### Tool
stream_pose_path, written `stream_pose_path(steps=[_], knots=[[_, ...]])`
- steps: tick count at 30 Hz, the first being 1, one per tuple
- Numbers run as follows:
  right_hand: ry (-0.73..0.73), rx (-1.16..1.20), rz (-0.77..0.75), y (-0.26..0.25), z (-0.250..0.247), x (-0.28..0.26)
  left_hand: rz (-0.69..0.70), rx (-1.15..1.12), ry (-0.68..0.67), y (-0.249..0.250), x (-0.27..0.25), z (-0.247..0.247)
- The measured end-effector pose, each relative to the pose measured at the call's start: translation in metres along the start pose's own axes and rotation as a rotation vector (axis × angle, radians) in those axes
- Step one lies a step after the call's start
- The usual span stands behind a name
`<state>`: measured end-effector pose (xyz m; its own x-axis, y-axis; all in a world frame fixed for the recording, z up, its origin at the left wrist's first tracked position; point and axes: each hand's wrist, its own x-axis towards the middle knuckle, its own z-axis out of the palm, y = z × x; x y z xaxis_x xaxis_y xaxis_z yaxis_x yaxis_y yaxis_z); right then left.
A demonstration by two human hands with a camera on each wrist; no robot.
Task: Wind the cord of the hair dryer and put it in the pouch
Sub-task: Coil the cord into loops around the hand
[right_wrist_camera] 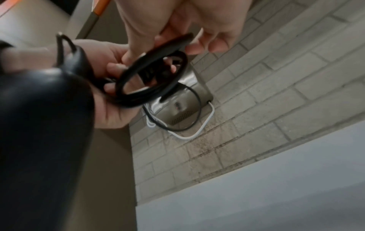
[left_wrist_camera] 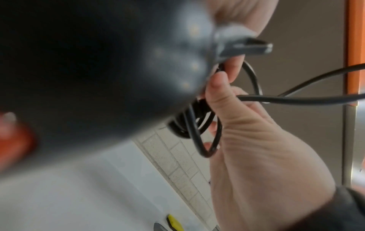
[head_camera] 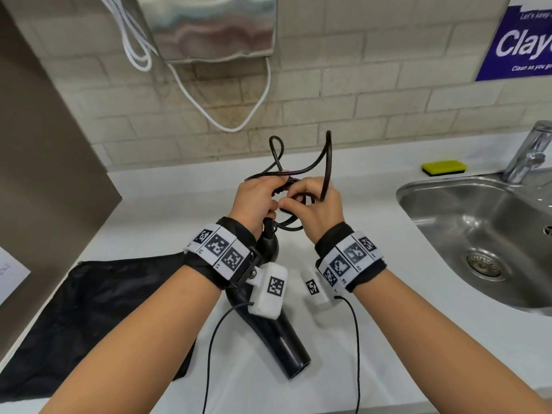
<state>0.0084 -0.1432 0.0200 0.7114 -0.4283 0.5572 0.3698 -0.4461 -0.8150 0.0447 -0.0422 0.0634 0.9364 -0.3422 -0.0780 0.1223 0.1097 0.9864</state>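
The black hair dryer (head_camera: 280, 333) hangs below my wrists above the white counter, its nozzle pointing down toward me; it fills the left of the left wrist view (left_wrist_camera: 79, 70) and of the right wrist view (right_wrist_camera: 39, 125). Its black cord (head_camera: 298, 171) is gathered in loops between both hands. My left hand (head_camera: 257, 198) grips the loops and the dryer's handle end; the cord (left_wrist_camera: 296, 99) runs out past its thumb. My right hand (head_camera: 313, 204) pinches a cord loop (right_wrist_camera: 154, 78) beside it. The black pouch (head_camera: 104, 318) lies flat on the counter, lower left.
A steel sink (head_camera: 478, 234) with a tap (head_camera: 528, 153) sits at the right, a yellow sponge (head_camera: 445, 167) behind it. A metal wall unit (head_camera: 209, 25) with white cables (head_camera: 239, 127) hangs on the tiled wall. A brown panel (head_camera: 44, 144) bounds the left.
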Motion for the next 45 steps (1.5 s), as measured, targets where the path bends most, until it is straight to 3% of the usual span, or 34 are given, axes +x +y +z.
stream_pose_path(steps=[5, 9, 13, 16, 19, 22, 26, 30, 36, 38, 41, 43, 45], knots=[[-0.034, -0.144, -0.132, 0.006, -0.002, -0.007, -0.027, -0.011, -0.047, 0.0, 0.001, -0.001], [0.08, -0.138, 0.002, 0.013, 0.001, -0.001, -0.036, 0.027, -0.127, 0.002, -0.001, -0.002], [-0.144, 0.145, 0.183, 0.014, 0.003, 0.004, -0.009, 0.085, -0.116, 0.003, -0.004, 0.0], [-0.18, 0.061, 0.106, 0.022, -0.004, -0.002, -0.001, 0.057, -0.093, 0.003, -0.004, -0.001], [-0.229, -0.067, 0.02, 0.035, -0.02, -0.012, -0.031, 0.015, -0.042, 0.002, -0.003, -0.002], [-0.284, -0.258, 0.049, 0.059, -0.038, -0.01, -0.03, -0.015, -0.022, 0.001, -0.003, -0.003], [-0.391, -0.645, 0.345, 0.088, -0.06, -0.009, -0.027, -0.063, -0.032, 0.0, -0.003, -0.006], [-0.632, -0.905, 0.647, 0.098, -0.051, -0.005, -0.001, -0.079, -0.045, 0.0, -0.003, -0.006], [-0.911, -1.238, 0.673, 0.131, -0.04, 0.001, 0.035, -0.131, -0.04, 0.0, -0.006, -0.007], [-0.969, -1.314, 0.662, 0.17, -0.039, 0.008, 0.047, -0.139, -0.037, 0.0, -0.006, -0.008], [-0.917, -1.264, 0.722, 0.198, -0.037, 0.013, 0.062, -0.136, -0.044, 0.0, -0.008, -0.01], [-0.811, -1.152, 0.776, 0.158, -0.034, 0.002, 0.063, -0.128, -0.045, 0.0, -0.009, -0.011], [-0.779, -1.046, 0.714, 0.127, -0.03, -0.006, 0.053, -0.113, -0.049, 0.001, -0.009, -0.012]])
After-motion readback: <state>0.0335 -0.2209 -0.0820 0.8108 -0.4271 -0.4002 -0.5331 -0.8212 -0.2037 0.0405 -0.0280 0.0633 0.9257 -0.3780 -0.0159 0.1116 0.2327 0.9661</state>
